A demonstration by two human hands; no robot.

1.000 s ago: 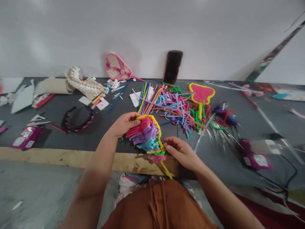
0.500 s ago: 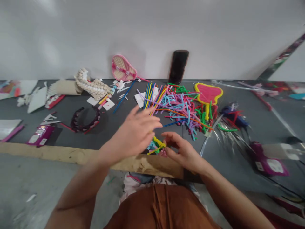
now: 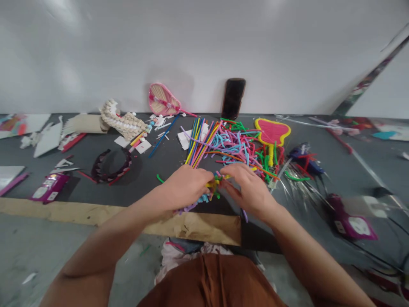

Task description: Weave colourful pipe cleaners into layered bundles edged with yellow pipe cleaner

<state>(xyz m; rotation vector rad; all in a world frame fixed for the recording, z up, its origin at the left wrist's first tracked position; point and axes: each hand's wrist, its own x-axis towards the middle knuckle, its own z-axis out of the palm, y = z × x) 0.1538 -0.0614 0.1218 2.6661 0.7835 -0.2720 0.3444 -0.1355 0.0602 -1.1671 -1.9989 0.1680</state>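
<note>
My left hand (image 3: pixel 185 186) and my right hand (image 3: pixel 251 189) meet over a woven pipe-cleaner piece (image 3: pixel 209 192) on the dark mat (image 3: pixel 143 170). Both hands are curled over it with fingers pressed on it. Only yellow, green, blue and purple ends of the piece show between and under the hands. Just behind them lies a heap of loose coloured pipe cleaners (image 3: pixel 233 143) and a bundle of straight ones (image 3: pixel 200 140).
A pink and yellow paddle shape (image 3: pixel 271 132) lies right of the heap. A phone (image 3: pixel 233 98) leans on the wall, beside a pink fan shape (image 3: pixel 162 100). A dark headband (image 3: pixel 110 166), a purple packet (image 3: pixel 49 187) and a wooden plank edge (image 3: pixel 96 211) are at left.
One second ago my left hand held the piece upright. It then let go and swung over it; now both hands press down on the flattened piece.
</note>
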